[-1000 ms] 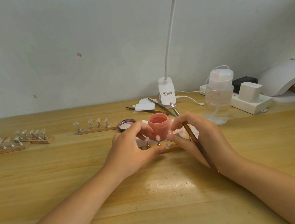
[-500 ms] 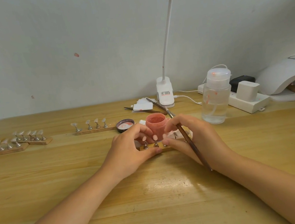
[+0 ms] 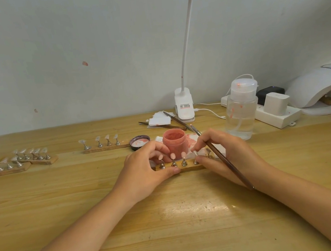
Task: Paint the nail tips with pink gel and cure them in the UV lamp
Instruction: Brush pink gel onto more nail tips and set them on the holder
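Observation:
A wooden strip [image 3: 188, 168] carries several small metal stands with nail tips; three tips [image 3: 172, 156] look pink, the fourth [image 3: 195, 153] looks clear. My left hand [image 3: 143, 169] grips the strip's left end, thumb in front, fingers curled behind. My right hand [image 3: 224, 153] holds a brown brush [image 3: 227, 161] against the palm while its thumb and forefinger pinch the fourth tip. Just behind the strip stands the open pink gel jar [image 3: 175, 143] on a stained white wipe. The white UV lamp [image 3: 320, 87] sits at the far right with another strip inside.
The jar's lid [image 3: 140, 142] lies left of the jar. More strips of unpainted tips [image 3: 104, 143] [image 3: 17, 161] sit to the left. A clear pump bottle [image 3: 242, 109], a white power strip [image 3: 278, 114], a clip lamp [image 3: 184, 108], spare brushes and pads lie behind.
My hands and the strip stay at the same spot. My right fingers have shifted onto the fourth tip, and the painted tips now show between my hands.

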`<act>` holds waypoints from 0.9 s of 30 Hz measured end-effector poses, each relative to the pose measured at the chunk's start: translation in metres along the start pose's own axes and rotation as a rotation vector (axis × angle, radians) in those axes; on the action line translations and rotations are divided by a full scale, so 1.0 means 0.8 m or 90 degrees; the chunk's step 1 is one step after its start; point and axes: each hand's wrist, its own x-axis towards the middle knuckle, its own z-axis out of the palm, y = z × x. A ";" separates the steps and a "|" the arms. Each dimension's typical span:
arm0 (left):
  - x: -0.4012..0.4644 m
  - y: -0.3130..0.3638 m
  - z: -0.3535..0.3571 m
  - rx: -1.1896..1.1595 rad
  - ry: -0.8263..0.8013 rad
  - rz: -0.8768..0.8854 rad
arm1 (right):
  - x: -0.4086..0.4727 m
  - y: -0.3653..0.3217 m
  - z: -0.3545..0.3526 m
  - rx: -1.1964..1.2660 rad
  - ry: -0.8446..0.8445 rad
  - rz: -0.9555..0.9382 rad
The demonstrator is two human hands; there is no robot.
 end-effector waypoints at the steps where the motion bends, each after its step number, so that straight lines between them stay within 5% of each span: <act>1: 0.000 0.000 0.000 0.002 0.000 -0.002 | 0.000 0.001 0.000 -0.002 0.000 -0.001; 11: -0.002 0.003 0.000 0.036 0.002 0.008 | -0.006 -0.015 0.003 -0.020 0.073 -0.119; 19: -0.013 0.019 -0.001 0.194 0.168 0.175 | -0.010 -0.026 0.016 0.037 0.143 -0.136; 27: -0.014 0.023 -0.001 0.193 0.108 0.295 | -0.012 -0.034 0.022 0.065 0.132 -0.159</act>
